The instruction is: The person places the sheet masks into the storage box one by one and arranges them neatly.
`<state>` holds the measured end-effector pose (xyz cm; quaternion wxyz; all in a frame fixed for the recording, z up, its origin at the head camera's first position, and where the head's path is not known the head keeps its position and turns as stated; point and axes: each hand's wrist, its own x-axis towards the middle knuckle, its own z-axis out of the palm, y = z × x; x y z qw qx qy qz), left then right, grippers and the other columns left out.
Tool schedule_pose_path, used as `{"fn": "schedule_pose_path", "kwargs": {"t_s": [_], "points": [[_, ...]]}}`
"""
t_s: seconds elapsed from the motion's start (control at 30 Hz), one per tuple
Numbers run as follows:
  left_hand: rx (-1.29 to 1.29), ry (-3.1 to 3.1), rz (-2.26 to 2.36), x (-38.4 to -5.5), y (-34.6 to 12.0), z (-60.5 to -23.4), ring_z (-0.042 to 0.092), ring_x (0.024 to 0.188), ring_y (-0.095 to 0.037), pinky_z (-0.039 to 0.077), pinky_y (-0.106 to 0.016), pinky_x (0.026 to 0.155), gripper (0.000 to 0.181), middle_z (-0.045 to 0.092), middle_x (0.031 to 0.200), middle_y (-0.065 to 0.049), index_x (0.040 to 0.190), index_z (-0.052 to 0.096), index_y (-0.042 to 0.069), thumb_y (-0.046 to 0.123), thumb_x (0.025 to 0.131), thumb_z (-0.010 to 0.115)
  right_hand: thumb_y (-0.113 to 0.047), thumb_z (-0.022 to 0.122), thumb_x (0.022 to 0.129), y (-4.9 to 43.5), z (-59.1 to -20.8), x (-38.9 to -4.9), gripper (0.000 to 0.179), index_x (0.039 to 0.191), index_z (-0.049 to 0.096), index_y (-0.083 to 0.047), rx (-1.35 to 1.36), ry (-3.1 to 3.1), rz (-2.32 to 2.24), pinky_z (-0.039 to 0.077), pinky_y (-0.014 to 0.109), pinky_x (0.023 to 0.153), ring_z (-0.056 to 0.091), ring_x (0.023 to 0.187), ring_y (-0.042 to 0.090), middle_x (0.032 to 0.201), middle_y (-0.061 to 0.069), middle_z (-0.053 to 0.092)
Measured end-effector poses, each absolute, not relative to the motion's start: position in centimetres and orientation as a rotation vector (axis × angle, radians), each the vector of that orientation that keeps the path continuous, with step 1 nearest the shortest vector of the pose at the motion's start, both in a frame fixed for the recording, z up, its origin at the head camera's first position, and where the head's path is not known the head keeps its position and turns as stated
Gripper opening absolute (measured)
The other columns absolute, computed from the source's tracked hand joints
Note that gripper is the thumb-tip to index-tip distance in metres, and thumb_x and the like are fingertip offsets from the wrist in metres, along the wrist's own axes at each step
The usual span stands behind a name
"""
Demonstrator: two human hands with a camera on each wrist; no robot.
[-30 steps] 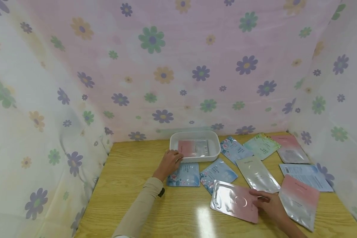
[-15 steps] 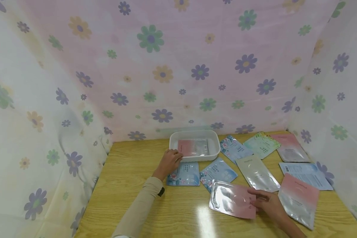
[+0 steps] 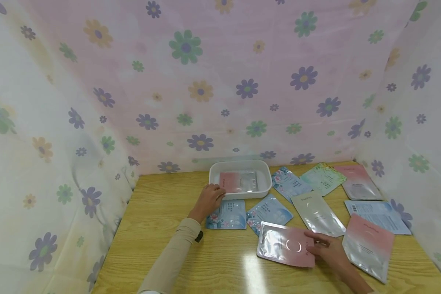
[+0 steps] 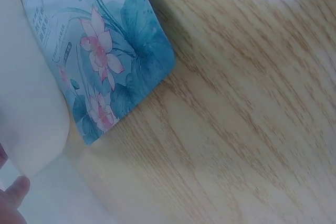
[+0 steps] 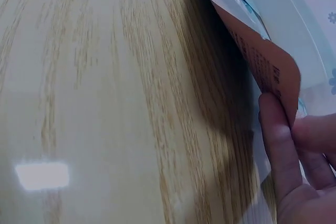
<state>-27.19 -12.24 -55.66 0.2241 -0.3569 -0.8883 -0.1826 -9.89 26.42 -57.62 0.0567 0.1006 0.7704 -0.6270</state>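
Note:
My left hand [image 3: 207,202] grips the front left rim of a white plastic bin [image 3: 248,196], with thumb and a fingertip showing at its wall in the left wrist view. Inside the bin lies a pink-and-silver face mask packet [image 3: 239,182]. My right hand [image 3: 330,253] pinches the pink end of another face mask packet [image 3: 284,245], thumb on top and fingers beneath. The right wrist view shows this packet's pink printed underside [image 5: 262,59] tilted over the wood. A blue lotus-print packet [image 3: 228,216] lies in front of the bin, beside my left hand.
Several packets lie on the wooden table [image 3: 161,196] to the right: a blue floral one [image 3: 270,212], a beige-silver one [image 3: 317,212], a green one [image 3: 325,179] and a pink-silver one [image 3: 369,247]. Flowered cloth [image 3: 220,81] encloses the back and sides.
My right hand and the packet it pinches have shifted slightly left and toward the bin. My left hand stays on the bin's rim.

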Motion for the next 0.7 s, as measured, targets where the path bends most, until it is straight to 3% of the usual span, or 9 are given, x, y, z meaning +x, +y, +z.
{"fn": "schedule_pose_path", "kwargs": {"t_s": [0.2, 0.53, 0.7], "points": [[-0.981, -2.455, -0.521, -27.3, -12.3, -55.9, 0.056, 0.078, -0.020, 0.044, -0.039, 0.078, 0.009, 0.064, 0.085, -0.004, 0.094, 0.072, 0.007, 0.009, 0.085, 0.071, -0.002, 0.075, 0.078, 26.5, -57.7, -9.8, 0.045, 0.120, 0.060, 0.008, 0.229, 2.431, -1.881, 0.051, 0.020, 0.074, 0.058, 0.094, -0.005, 0.117, 0.015, 0.064], [-1.000, -2.340, -0.508, -27.3, -12.4, -55.9, 0.054, 0.073, -0.018, 0.044, -0.037, 0.074, 0.011, 0.061, 0.080, -0.003, 0.089, 0.070, 0.005, 0.005, 0.078, 0.075, -0.002, 0.072, 0.081, 27.0, -57.6, -9.8, 0.041, 0.118, 0.060, 0.009, 0.007, 2.475, -1.982, 0.052, 0.021, 0.074, 0.064, 0.092, 0.003, 0.111, -0.006, 0.068], [-0.999, -2.387, -0.516, -27.3, -12.3, -55.9, 0.055, 0.074, -0.019, 0.045, -0.038, 0.076, 0.010, 0.062, 0.082, -0.003, 0.091, 0.071, 0.006, 0.007, 0.082, 0.073, 0.003, 0.069, 0.082, 27.5, -56.5, -9.9, 0.040, 0.119, 0.057, 0.013, -0.094, 2.385, -2.090, 0.053, 0.024, 0.074, 0.065, 0.095, 0.005, 0.112, -0.010, 0.067]]}}
